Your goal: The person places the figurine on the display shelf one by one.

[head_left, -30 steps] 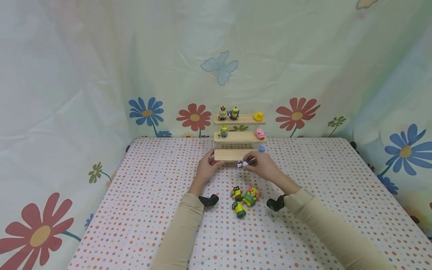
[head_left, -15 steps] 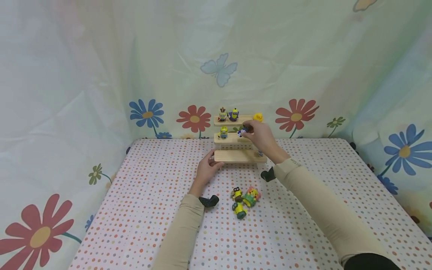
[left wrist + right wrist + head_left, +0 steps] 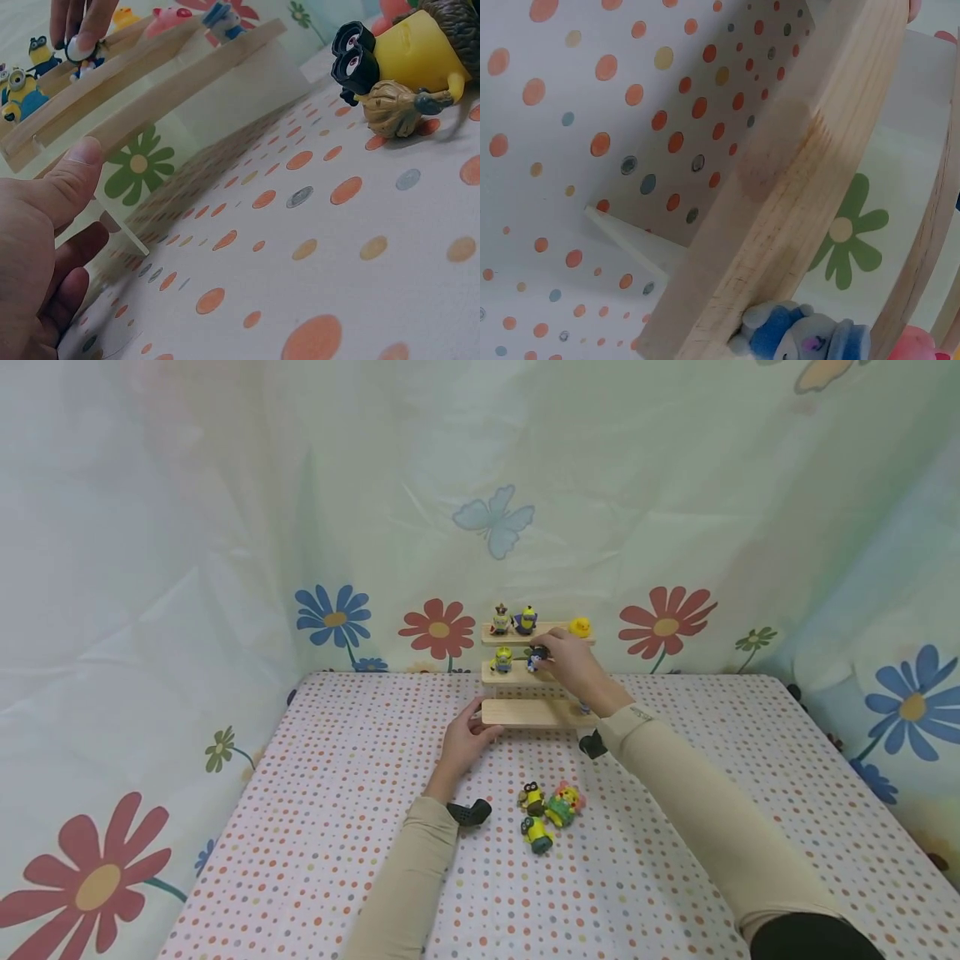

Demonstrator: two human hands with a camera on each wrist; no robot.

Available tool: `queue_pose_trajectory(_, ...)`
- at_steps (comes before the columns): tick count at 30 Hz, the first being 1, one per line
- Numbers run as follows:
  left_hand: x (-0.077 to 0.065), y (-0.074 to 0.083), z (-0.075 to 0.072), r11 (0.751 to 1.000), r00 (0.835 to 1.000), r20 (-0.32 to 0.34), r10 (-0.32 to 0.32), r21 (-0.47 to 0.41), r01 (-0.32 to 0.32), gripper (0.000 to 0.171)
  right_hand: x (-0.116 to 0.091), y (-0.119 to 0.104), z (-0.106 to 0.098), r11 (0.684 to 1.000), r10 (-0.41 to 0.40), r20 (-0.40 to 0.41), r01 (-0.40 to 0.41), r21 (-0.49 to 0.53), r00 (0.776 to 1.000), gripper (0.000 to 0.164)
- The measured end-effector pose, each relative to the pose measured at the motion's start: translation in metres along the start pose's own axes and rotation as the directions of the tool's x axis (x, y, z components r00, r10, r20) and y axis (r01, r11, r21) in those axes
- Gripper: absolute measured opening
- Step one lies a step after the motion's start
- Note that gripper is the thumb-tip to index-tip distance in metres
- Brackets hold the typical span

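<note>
My left hand (image 3: 463, 745) grips the left end of a three-tier wooden display shelf (image 3: 525, 713) at its lowest board. In the left wrist view its thumb lies against the board's edge, with the other fingers below. My right hand (image 3: 576, 667) pinches a small dark-blue and white figurine (image 3: 84, 54) from above, over the middle board. Left of that figurine, on the same board, stands a yellow minion figure (image 3: 502, 660). A pink pig (image 3: 166, 21) sits on this board too, hidden behind my right hand in the head view.
On the top board are a crowned minion (image 3: 501, 620), a purple-caped minion (image 3: 526, 621) and a yellow duck (image 3: 580, 627). A grey-blue plush-like figurine (image 3: 802, 334) sits at the lowest board's right end. Toy figures, including a goggled minion (image 3: 537, 834), lie on the dotted tablecloth (image 3: 337, 827).
My right hand has carried the small figurine up from in front of the lowest board to the middle board. The left hand keeps its hold on the shelf.
</note>
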State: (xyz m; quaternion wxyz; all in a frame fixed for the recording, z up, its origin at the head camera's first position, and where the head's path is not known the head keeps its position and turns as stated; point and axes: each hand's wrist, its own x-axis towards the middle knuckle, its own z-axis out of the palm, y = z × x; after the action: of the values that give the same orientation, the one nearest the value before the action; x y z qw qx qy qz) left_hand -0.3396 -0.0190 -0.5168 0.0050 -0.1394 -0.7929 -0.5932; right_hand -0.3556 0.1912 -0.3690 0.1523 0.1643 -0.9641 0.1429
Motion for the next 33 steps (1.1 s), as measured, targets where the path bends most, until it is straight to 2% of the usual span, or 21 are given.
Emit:
queue_pose_trajectory(9, -0.0001, -0.0002, -0.0004, 1.0, 1.0, 0.007, -0.002, -0.02, 0.002, 0.081, 0.0026, -0.0038, -0.001, 1.0, -0.022, 0.041, 0.023, -0.006, 0.999, 0.033)
queue_pose_trajectory(16, 0.0006, 0.0001, 0.0001, 1.0, 1.0, 0.016, 0.008, -0.021, -0.008, 0.082, 0.0026, -0.0013, 0.0011, 0.998, -0.065, 0.026, 0.064, 0.021, 0.998, 0.032)
queue_pose_trajectory(23, 0.0001, -0.0007, -0.0003, 0.999, 0.999, 0.022, 0.036, 0.0, -0.036, 0.085, 0.0032, -0.0011, 0.0017, 0.997, -0.058, 0.035, 0.056, 0.047, 0.998, 0.033)
queue_pose_trajectory(33, -0.0011, -0.0002, -0.0006, 0.999, 0.999, 0.02, 0.048, -0.015, -0.048, 0.083, 0.001, -0.0033, -0.0014, 0.997, -0.04, 0.036, 0.037, 0.075, 0.999, 0.036)
